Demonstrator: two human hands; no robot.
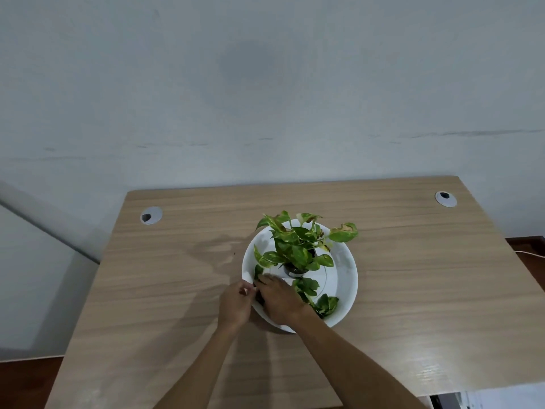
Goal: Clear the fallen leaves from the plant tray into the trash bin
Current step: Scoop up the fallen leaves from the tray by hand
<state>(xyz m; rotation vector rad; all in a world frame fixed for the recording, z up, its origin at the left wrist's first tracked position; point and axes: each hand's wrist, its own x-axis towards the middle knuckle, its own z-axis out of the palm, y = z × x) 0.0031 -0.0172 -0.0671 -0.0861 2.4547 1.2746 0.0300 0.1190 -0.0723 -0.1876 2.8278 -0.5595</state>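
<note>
A round white plant tray (343,278) sits mid-desk and holds a small potted plant (298,246) with green and yellow leaves. Loose green leaves lie in the tray's near part (326,304) and at its left rim (258,270). My left hand (236,305) is at the tray's left edge, fingers pinched at the rim. My right hand (278,299) reaches over the tray's near-left side, fingers curled down on the leaves by the rim. What either hand actually grips is hidden. No trash bin is in view.
The wooden desk (413,290) stands against a pale wall, with cable grommets at the back left (151,215) and back right (445,198). Dark floor (26,382) shows at the lower left, and a white cable (529,254) runs past the right edge.
</note>
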